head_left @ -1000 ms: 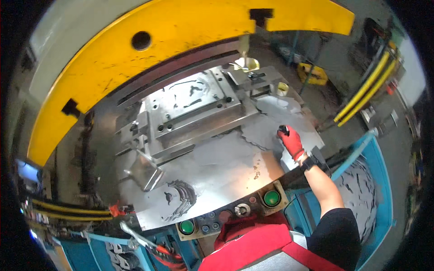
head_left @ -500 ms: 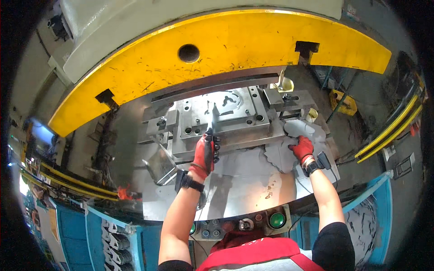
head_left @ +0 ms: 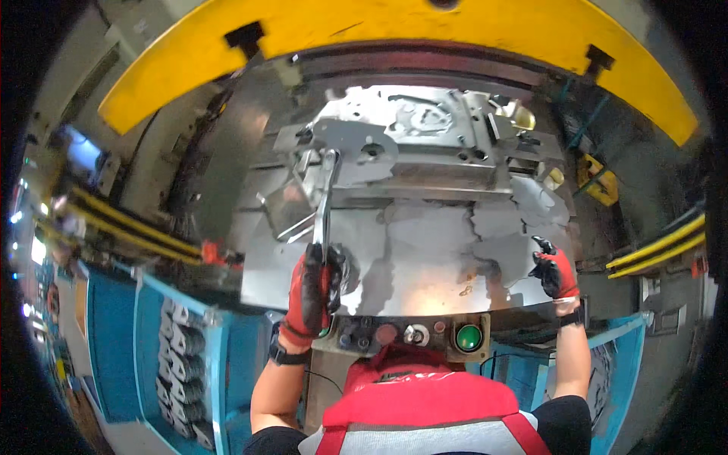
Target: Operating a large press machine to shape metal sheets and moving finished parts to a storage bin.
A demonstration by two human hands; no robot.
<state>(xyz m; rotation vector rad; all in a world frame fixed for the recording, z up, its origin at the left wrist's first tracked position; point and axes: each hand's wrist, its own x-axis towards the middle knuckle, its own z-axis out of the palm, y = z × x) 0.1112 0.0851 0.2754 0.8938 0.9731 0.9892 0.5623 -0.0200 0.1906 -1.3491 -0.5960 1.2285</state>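
- Left hand (head_left: 312,292) in a red-and-black glove is clenched around a long metal rod (head_left: 326,205); the rod's far end reaches the die block (head_left: 425,136) at the back of the press table (head_left: 425,258).
- Right hand (head_left: 555,267) is loose, gripping nothing, resting at the table's right edge.
- Green button (head_left: 469,337) sits on the front panel.

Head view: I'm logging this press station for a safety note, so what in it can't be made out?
- Tip of the long metal tool held by the left hand: it merges with the shiny die block, so contact is unclear.
- Right hand: palm faces away; cannot tell whether it holds anything.
- Button panel: partly hidden by the person's red vest.
- Parts in the blue bin: too small and distorted.
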